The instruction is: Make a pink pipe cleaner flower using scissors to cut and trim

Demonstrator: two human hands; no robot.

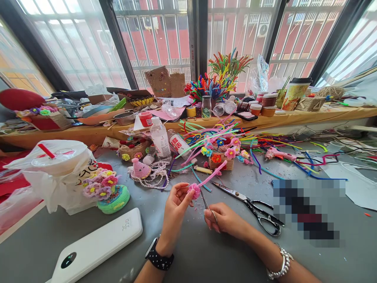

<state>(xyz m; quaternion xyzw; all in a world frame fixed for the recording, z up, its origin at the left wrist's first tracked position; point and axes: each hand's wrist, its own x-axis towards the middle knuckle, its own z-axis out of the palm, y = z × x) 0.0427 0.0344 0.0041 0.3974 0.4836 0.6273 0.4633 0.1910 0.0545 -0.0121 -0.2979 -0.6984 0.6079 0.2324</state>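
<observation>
Between the thumb and fingers of my left hand (178, 198) is a pink pipe-cleaner flower (194, 191), its fuzzy pink stem (213, 173) pointing up and to the right. My right hand (225, 221) grips small scissors (206, 204), whose thin blades reach up to the right side of the flower. Tiny pink bits of fluff (196, 207) lie on the grey table below it. Large black-handled scissors (251, 206) rest on the table to the right of my right hand.
A white power bank (100, 245) and a bagged drink cup (60, 157) lie left, beside a green crocheted shoe (113, 200). Behind are pearl strings (160, 173), plastic bottles (160, 137), a flower basket (220, 161) and loose pipe cleaners (188, 127). A pink glue gun (279, 154) sits right.
</observation>
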